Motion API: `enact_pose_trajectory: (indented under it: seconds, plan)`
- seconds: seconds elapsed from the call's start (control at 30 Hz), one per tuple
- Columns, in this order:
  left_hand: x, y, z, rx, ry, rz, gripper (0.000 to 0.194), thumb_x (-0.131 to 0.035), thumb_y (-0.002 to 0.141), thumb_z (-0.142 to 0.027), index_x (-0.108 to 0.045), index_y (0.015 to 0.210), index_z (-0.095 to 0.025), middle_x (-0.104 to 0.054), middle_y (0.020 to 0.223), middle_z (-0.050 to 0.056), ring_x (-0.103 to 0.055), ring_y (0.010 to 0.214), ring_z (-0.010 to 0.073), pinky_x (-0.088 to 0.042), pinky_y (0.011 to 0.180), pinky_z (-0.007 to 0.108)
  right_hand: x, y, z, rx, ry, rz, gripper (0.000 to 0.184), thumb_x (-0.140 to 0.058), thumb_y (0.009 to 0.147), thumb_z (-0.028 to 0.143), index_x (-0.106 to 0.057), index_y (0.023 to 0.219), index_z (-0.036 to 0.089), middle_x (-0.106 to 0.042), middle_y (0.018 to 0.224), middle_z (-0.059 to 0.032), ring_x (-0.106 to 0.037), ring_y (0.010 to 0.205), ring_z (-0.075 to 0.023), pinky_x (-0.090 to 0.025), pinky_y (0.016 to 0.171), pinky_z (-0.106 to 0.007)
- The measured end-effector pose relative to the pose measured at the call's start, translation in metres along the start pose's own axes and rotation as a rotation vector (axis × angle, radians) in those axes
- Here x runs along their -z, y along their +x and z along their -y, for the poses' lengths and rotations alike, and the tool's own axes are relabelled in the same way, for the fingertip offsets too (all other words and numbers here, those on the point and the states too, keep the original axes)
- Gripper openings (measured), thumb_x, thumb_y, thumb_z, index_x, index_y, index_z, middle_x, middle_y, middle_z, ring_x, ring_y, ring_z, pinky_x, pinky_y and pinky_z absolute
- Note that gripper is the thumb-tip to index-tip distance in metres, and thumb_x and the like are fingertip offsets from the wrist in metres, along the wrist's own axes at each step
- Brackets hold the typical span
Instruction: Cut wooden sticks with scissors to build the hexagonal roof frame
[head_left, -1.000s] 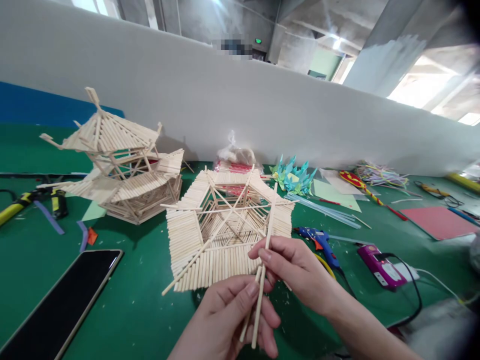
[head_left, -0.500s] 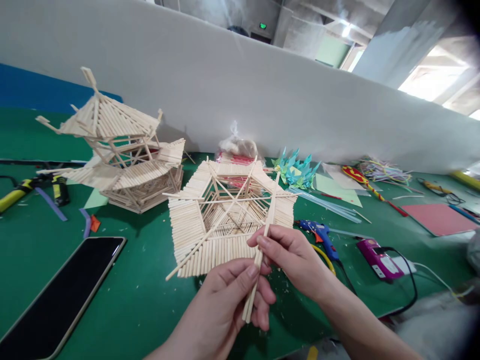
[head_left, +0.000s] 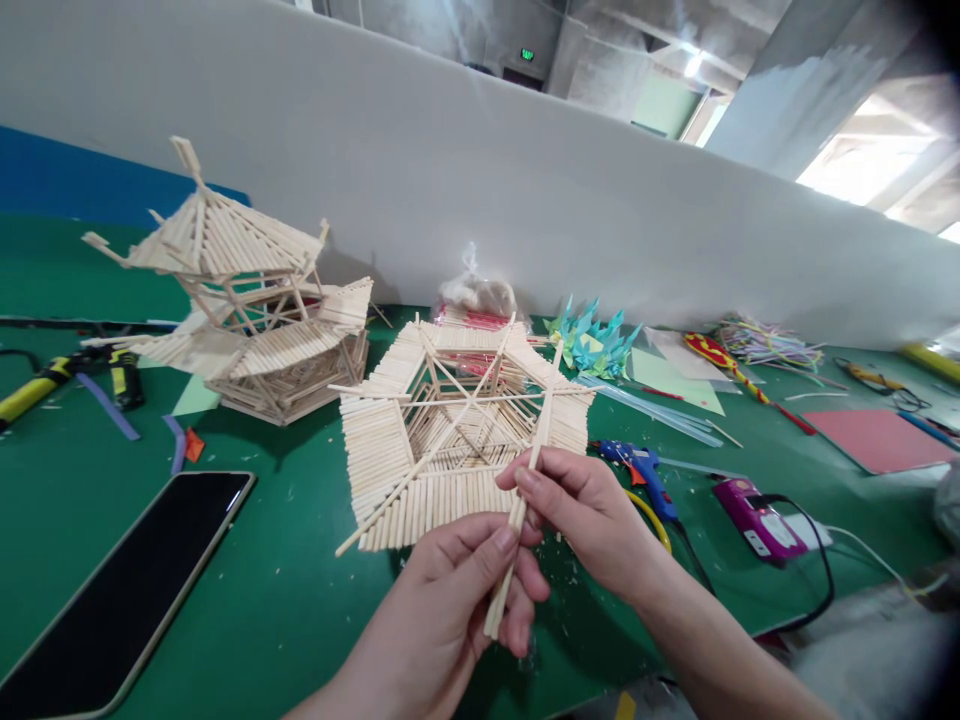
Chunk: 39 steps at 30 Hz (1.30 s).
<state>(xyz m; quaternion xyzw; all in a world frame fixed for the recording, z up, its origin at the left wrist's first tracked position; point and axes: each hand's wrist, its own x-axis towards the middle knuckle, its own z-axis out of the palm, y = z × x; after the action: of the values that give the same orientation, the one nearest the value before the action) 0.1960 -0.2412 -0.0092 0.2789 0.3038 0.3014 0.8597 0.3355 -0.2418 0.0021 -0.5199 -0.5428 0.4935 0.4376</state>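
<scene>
Both my hands pinch a small bundle of thin wooden sticks (head_left: pixel 541 430) held almost upright over the table's front. My left hand (head_left: pixel 457 600) grips the bundle's lower end between thumb and fingers. My right hand (head_left: pixel 585 510) pinches the sticks higher up. Just behind the hands lies a flat hexagonal roof frame (head_left: pixel 450 430) made of glued wooden sticks, with crossing spokes inside. A finished two-tier stick pagoda (head_left: pixel 240 310) stands to the left of it.
A black phone (head_left: pixel 120 590) lies at front left on the green mat (head_left: pixel 285 600). A blue glue gun (head_left: pixel 637 470) and a purple device (head_left: pixel 757 520) with cables sit right. Paper cranes (head_left: pixel 592 345), coloured sheets, straws and a bagged item line the white partition (head_left: pixel 450 190).
The sticks have slid lower and closer together in my hands, and the view has shifted slightly downward. The roof frame and pagoda have stayed put.
</scene>
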Motion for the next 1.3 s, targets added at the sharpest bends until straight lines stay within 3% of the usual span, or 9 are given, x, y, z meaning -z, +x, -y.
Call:
enact_pose_trajectory:
  seconds: [0.2, 0.37, 0.57, 0.83, 1.03, 1.17, 1.3]
  plan:
    - [-0.001, 0.0, 0.001, -0.009, 0.002, -0.04, 0.017, -0.066, 0.072, -0.029, -0.063, 0.073, -0.012, -0.056, 0.054, -0.002, -0.034, 0.039, 0.0031, -0.028, 0.044, 0.017, 0.001, -0.001, -0.002, 0.023, -0.02, -0.004, 0.023, -0.048, 0.085, 0.037, -0.058, 0.083, 0.016, -0.052, 0.054, 0.0046, -0.048, 0.045, -0.0068, -0.037, 0.044, -0.02]
    - [-0.001, -0.002, 0.002, -0.089, 0.174, -0.058, 0.029, -0.062, 0.074, -0.037, -0.061, 0.059, -0.012, -0.05, 0.051, -0.002, -0.031, 0.041, 0.0042, -0.023, 0.045, 0.019, 0.001, -0.001, -0.002, 0.04, -0.028, 0.02, 0.024, -0.051, 0.083, 0.039, -0.057, 0.077, 0.017, -0.055, 0.056, 0.0029, -0.047, 0.046, -0.0072, -0.037, 0.045, -0.021]
    - [0.005, 0.0, 0.013, -0.178, 0.362, -0.07, 0.033, -0.053, 0.081, -0.038, -0.056, 0.059, -0.014, -0.041, 0.05, -0.004, -0.029, 0.047, 0.0076, -0.02, 0.047, 0.022, -0.002, -0.004, -0.005, 0.073, 0.004, -0.004, 0.02, -0.056, 0.079, 0.034, -0.054, 0.069, 0.017, -0.051, 0.052, 0.0039, -0.049, 0.048, -0.0086, -0.036, 0.047, -0.021]
    - [0.003, 0.0, 0.015, -0.161, 0.278, -0.095, 0.028, -0.06, 0.077, -0.039, -0.057, 0.063, -0.014, -0.045, 0.055, -0.003, -0.03, 0.05, 0.0078, -0.022, 0.046, 0.021, -0.001, -0.006, -0.007, 0.05, -0.008, -0.046, 0.019, -0.059, 0.075, 0.03, -0.055, 0.065, 0.015, -0.046, 0.054, 0.0042, -0.041, 0.05, -0.0079, -0.035, 0.049, -0.023]
    - [0.002, 0.002, 0.013, -0.161, 0.267, -0.024, 0.035, -0.058, 0.078, -0.039, -0.053, 0.053, -0.015, -0.04, 0.047, -0.005, -0.027, 0.043, 0.0061, -0.018, 0.045, 0.022, 0.005, -0.008, -0.005, 0.033, 0.055, 0.029, 0.024, -0.058, 0.077, 0.038, -0.057, 0.069, 0.015, -0.055, 0.055, 0.0022, -0.049, 0.049, -0.0082, -0.038, 0.049, -0.022]
    - [0.006, 0.003, 0.017, -0.143, 0.302, 0.006, 0.035, -0.054, 0.081, -0.038, -0.055, 0.055, -0.014, -0.041, 0.044, -0.005, -0.027, 0.04, 0.0051, -0.017, 0.044, 0.021, 0.004, -0.008, -0.007, 0.044, 0.063, 0.011, 0.025, -0.061, 0.075, 0.036, -0.056, 0.064, 0.015, -0.052, 0.053, 0.0028, -0.045, 0.047, -0.0067, -0.036, 0.045, -0.02]
    - [0.011, 0.004, 0.02, -0.143, 0.325, 0.046, 0.033, -0.052, 0.082, -0.04, -0.059, 0.062, -0.014, -0.048, 0.047, -0.003, -0.038, 0.041, 0.0068, -0.024, 0.045, 0.02, -0.002, -0.011, -0.009, 0.067, 0.09, 0.012, 0.023, -0.059, 0.076, 0.034, -0.051, 0.064, 0.017, -0.052, 0.049, 0.004, -0.049, 0.041, -0.0065, -0.036, 0.04, -0.018]
